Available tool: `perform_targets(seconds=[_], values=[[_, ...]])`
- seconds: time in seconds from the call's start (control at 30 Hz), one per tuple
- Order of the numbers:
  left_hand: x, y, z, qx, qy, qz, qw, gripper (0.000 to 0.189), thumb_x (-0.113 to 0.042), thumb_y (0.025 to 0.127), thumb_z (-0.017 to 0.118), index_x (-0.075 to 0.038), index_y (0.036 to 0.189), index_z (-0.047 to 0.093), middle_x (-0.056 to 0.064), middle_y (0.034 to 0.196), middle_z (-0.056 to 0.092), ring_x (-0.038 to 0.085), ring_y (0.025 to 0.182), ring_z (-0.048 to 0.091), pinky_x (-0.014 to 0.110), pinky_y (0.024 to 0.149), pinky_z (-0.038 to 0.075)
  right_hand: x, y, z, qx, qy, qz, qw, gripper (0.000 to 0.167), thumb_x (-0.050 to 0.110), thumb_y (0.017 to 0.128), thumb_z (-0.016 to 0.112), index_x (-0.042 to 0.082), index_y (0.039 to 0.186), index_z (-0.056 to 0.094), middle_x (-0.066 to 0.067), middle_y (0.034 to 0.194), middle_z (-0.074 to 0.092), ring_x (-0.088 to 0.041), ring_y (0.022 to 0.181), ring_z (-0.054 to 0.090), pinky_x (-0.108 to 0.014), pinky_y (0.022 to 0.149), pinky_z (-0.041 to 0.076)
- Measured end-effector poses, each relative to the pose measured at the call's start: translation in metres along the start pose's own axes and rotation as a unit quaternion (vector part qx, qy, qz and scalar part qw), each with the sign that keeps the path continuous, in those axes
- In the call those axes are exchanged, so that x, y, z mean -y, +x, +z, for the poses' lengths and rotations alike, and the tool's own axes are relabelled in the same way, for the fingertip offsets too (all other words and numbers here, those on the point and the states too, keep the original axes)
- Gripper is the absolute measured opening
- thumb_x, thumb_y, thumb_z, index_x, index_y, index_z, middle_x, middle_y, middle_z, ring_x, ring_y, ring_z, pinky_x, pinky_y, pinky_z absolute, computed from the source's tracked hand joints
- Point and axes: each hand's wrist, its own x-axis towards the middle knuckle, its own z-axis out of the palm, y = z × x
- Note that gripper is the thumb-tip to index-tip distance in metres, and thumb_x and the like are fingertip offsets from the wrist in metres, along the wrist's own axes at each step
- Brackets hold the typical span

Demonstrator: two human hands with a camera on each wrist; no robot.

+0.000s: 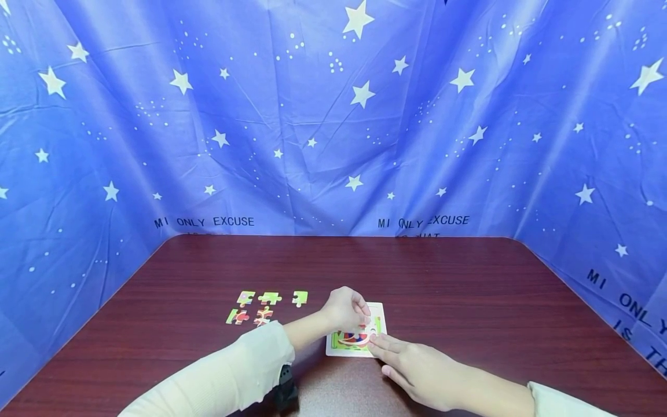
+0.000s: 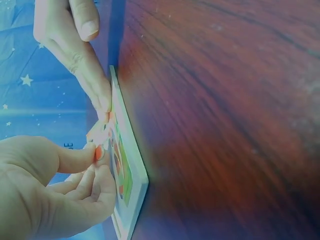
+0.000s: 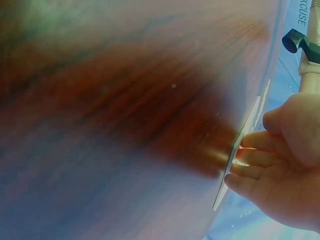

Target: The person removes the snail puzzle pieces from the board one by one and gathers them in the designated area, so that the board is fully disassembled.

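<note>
A small jigsaw puzzle tray (image 1: 382,315) with a white border and a partly assembled picture in red, blue and green lies on the table in front of me. Over its upper part, my left hand (image 1: 345,308) pinches a jigsaw piece (image 2: 99,152) between thumb and fingers; an orange-red patch of it shows in the left wrist view, the rest hidden by the fingers. From the lower right, my right hand (image 1: 424,370) reaches in with fingers extended, the fingertips resting on the tray's right side. In the right wrist view these fingers (image 3: 257,157) lie over the tray edge (image 3: 220,194).
Left of the tray, several loose jigsaw pieces (image 1: 270,298) lie in two rows on the dark red-brown table (image 1: 448,278). A blue star-patterned cloth (image 1: 312,116) hangs around the table's back and sides. A black device (image 1: 285,385) sits at my left wrist.
</note>
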Motion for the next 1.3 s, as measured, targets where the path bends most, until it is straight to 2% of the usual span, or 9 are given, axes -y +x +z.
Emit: perform_targets(seconds=[0.17, 0.37, 0.57, 0.73, 0.8, 1.03, 1.3], values=[[-0.003, 0.002, -0.002, 0.002, 0.023, -0.015, 0.9996, 0.009, 0.000, 0.076, 0.076, -0.003, 0.070, 0.069, 0.010, 0.063, 0.070, 0.008, 0.054, 0.057, 0.019, 0.053, 0.046, -0.001, 0.000, 0.000, -0.004, -0.010, -0.006, 0.9999, 0.042, 0.025, 0.103, 0.042, 0.006, 0.138, 0.050, -0.011, 0.142, 0.053, -0.023, 0.130, 0.053, -0.039, 0.098, 0.051], [-0.001, 0.005, -0.007, -0.004, 0.043, -0.034, 0.9985, 0.007, -0.004, 0.075, 0.078, -0.006, 0.071, 0.072, 0.008, 0.066, 0.072, 0.010, 0.063, 0.058, 0.021, 0.061, 0.047, 0.000, 0.001, 0.001, -0.001, -0.013, -0.004, 0.9999, 0.041, 0.024, 0.102, 0.043, 0.005, 0.138, 0.051, -0.010, 0.141, 0.054, -0.024, 0.129, 0.054, -0.039, 0.098, 0.051], [0.007, 0.006, -0.019, -0.010, -0.005, -0.042, 0.9990, 0.006, -0.003, 0.072, 0.079, -0.004, 0.073, 0.073, 0.008, 0.068, 0.072, 0.009, 0.063, 0.060, 0.019, 0.059, 0.045, 0.001, 0.001, 0.001, 0.003, -0.012, 0.002, 0.9999, 0.041, 0.024, 0.102, 0.043, 0.006, 0.138, 0.051, -0.009, 0.141, 0.054, -0.024, 0.130, 0.054, -0.040, 0.099, 0.050], [0.019, 0.008, -0.035, -0.009, -0.061, -0.039, 0.9973, 0.006, -0.001, 0.073, 0.077, 0.000, 0.078, 0.073, 0.013, 0.073, 0.074, 0.013, 0.064, 0.070, 0.023, 0.062, 0.055, 0.001, 0.001, -0.001, 0.013, 0.004, 0.017, 0.9998, 0.042, 0.025, 0.102, 0.043, 0.006, 0.140, 0.049, -0.010, 0.143, 0.052, -0.024, 0.131, 0.052, -0.040, 0.100, 0.049], [0.024, 0.008, -0.042, -0.003, -0.086, -0.049, 0.9951, 0.006, 0.000, 0.075, 0.075, 0.002, 0.080, 0.073, 0.014, 0.076, 0.074, 0.014, 0.067, 0.072, 0.027, 0.066, 0.059, 0.002, 0.001, -0.001, 0.016, 0.007, 0.019, 0.9997, 0.042, 0.025, 0.102, 0.043, 0.006, 0.140, 0.049, -0.011, 0.144, 0.052, -0.024, 0.131, 0.052, -0.040, 0.100, 0.049], [0.039, 0.001, -0.065, -0.006, -0.091, -0.088, 0.9920, 0.008, -0.003, 0.076, 0.076, -0.001, 0.084, 0.074, 0.010, 0.077, 0.075, 0.008, 0.068, 0.066, 0.027, 0.069, 0.058, 0.001, 0.001, -0.002, 0.015, 0.011, 0.019, 0.9996, 0.042, 0.025, 0.102, 0.043, 0.006, 0.139, 0.049, -0.011, 0.144, 0.052, -0.025, 0.132, 0.051, -0.041, 0.101, 0.048], [0.056, -0.012, -0.086, -0.021, -0.091, -0.089, 0.9917, 0.011, -0.002, 0.075, 0.075, 0.001, 0.086, 0.074, 0.008, 0.076, 0.074, 0.007, 0.064, 0.065, 0.027, 0.068, 0.058, 0.002, 0.000, -0.001, 0.012, 0.010, 0.017, 0.9997, 0.042, 0.024, 0.102, 0.043, 0.005, 0.138, 0.050, -0.011, 0.143, 0.053, -0.026, 0.132, 0.051, -0.042, 0.101, 0.048]])
